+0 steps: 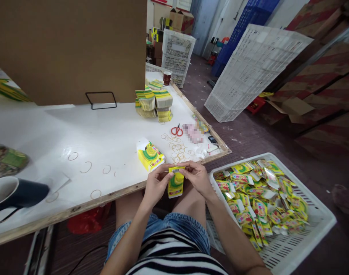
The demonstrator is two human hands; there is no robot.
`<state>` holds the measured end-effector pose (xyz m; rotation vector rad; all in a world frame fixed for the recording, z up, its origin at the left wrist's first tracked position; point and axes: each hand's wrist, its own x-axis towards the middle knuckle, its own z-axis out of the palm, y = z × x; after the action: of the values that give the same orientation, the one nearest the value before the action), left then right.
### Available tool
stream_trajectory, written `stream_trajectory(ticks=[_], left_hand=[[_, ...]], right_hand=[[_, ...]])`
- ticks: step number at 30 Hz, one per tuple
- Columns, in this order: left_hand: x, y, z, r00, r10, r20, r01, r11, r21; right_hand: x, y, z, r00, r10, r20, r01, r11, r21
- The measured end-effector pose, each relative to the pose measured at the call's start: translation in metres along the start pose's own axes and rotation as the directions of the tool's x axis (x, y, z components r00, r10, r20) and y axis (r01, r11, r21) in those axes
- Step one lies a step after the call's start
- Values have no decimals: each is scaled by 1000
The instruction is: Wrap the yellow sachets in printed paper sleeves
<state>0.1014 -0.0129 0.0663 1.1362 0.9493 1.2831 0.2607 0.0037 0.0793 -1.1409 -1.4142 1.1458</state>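
Between both hands, just off the table's front edge and above my lap, is a small yellow and green printed box (pixel 176 186). My left hand (pixel 159 183) pinches its upper left corner between thumb and fingers. At the upper right, my right hand (pixel 197 177) grips the same box, thumb on the front face. The fingers behind the box are partly hidden. On the table close beyond my left hand lies a stack of yellow and green flat cartons (pixel 150 154). To my right a white plastic basket (pixel 320 208) holds many similar small boxes (pixel 260 208).
Rubber bands (pixel 178 152) lie scattered near red-handled scissors (pixel 177 131). Bundled cartons (pixel 154 101) are stacked farther back. A dark mug (pixel 22 194) stands at the left table edge. A large cardboard panel (pixel 71 49) blocks the far left. White crates (pixel 254 72) rise at the right.
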Motion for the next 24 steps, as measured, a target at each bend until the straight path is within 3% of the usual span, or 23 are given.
stream_trajectory(ticks=[4, 7, 10, 12, 14, 17, 19, 21, 24], left_hand=[[-1, -1, 5, 998, 64, -24, -63, 997, 53], [0, -1, -2, 981, 187, -47, -167, 946, 279], [7, -5, -20, 934, 335, -122, -217, 806, 550], [13, -12, -32, 924, 352, -148, -167, 721, 673], [17, -21, -40, 942, 306, -134, -117, 678, 726], [18, -28, -42, 962, 260, -87, -120, 684, 719], [16, -28, -42, 963, 260, -74, -139, 712, 688], [13, -25, -42, 964, 255, -70, -151, 749, 645], [8, -17, -44, 949, 279, -144, -156, 817, 556]], right_hand=[[-9, -9, -3, 990, -135, -49, 129, 985, -110], [-19, -24, -38, 933, -301, -196, 195, 882, -429], [-22, -32, -83, 795, -460, -396, -16, 637, -771], [-16, -27, -93, 791, -468, -395, -90, 549, -831], [0, -12, -76, 868, -387, -312, -19, 602, -798], [32, 18, -16, 974, -181, -137, 63, 796, -602], [52, 33, 25, 990, -88, -113, 26, 887, -460], [64, 41, 51, 991, -64, -117, 12, 914, -405], [66, 41, 59, 986, -42, -161, -17, 937, -350]])
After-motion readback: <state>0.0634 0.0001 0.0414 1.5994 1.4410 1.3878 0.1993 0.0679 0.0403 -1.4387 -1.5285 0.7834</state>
